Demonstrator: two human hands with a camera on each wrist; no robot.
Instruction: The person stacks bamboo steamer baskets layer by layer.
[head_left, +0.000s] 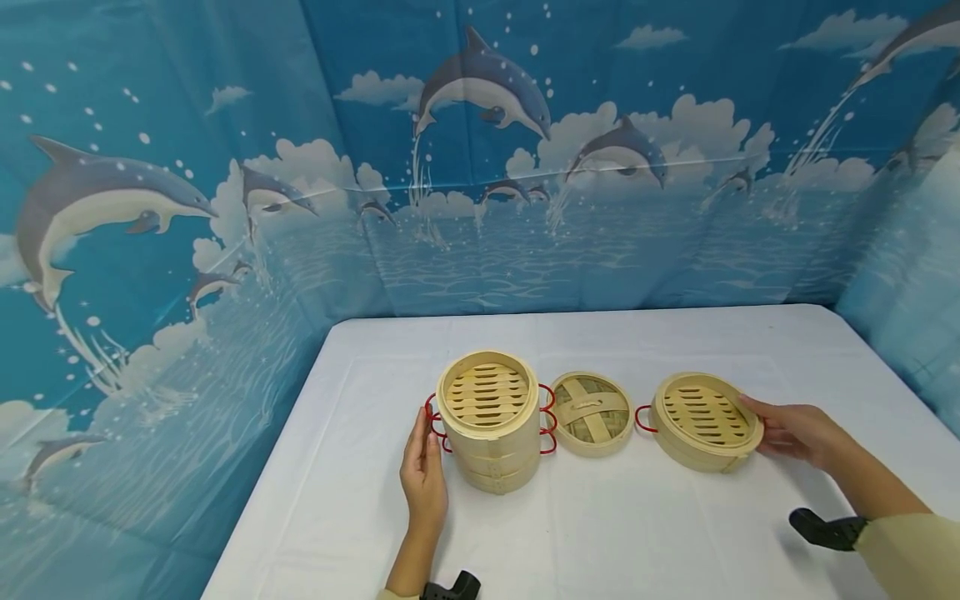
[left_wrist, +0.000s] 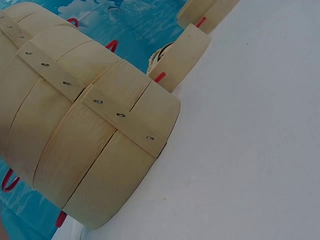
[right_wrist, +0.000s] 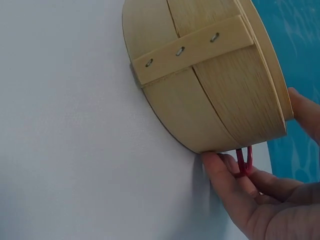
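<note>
A stack of round bamboo steamer baskets (head_left: 495,450) with red loop handles stands upright left of the table's middle. My left hand (head_left: 424,479) touches the stack's left side by the red handles, fingers fairly straight and pointing up. To the right, my right hand (head_left: 798,433) grips a single bamboo steamer basket (head_left: 705,421) at its right edge. In the right wrist view the thumb is at the basket's upper rim and the fingers are around the red handle (right_wrist: 244,160) and lower edge. The left wrist view shows the stack's stapled side seam (left_wrist: 120,115), with the hand mostly out of frame.
Between the stack and the single basket lies a woven bamboo steamer lid (head_left: 591,414), close to the stack's right handles. Everything stands on a white-covered table (head_left: 615,533). A blue dolphin-print curtain (head_left: 480,250) hangs behind and along the sides.
</note>
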